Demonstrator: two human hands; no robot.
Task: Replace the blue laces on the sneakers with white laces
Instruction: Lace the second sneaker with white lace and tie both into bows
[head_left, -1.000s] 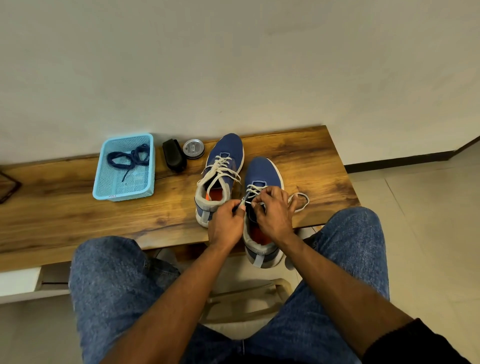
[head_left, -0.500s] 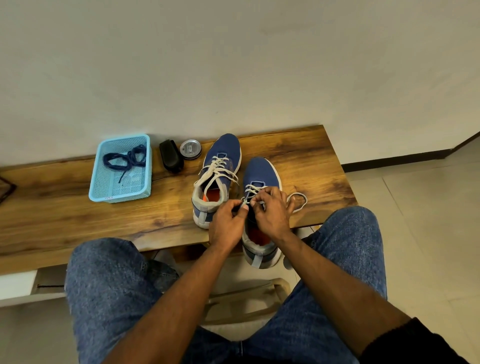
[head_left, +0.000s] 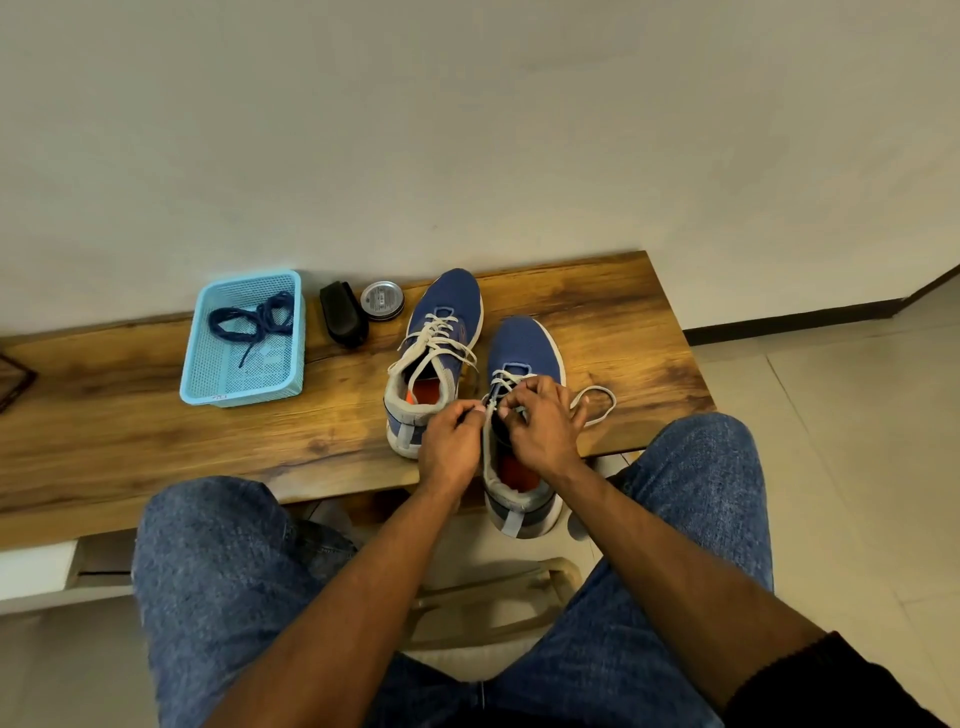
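Two blue sneakers stand side by side on the wooden bench (head_left: 623, 312). The left sneaker (head_left: 441, 332) is fully laced in white. The right sneaker (head_left: 524, 353) hangs its heel over the bench's front edge and carries a white lace (head_left: 597, 405) through its lower eyelets, with a loose loop lying to its right. My left hand (head_left: 452, 447) pinches one end of that lace at the shoe's left side. My right hand (head_left: 543, 421) grips the lace over the tongue. The blue laces (head_left: 254, 322) lie bunched in a light blue basket (head_left: 208, 384).
A black shoe brush (head_left: 343, 317) and a round polish tin (head_left: 383, 300) sit against the wall between the basket and the sneakers. My knees in jeans frame the bench's front edge. A wooden stool frame (head_left: 493, 597) shows between them. Tiled floor lies to the right.
Both hands stay at the right sneaker's eyelets, with the fingers shifting slightly on the white lace. The view has drifted a little.
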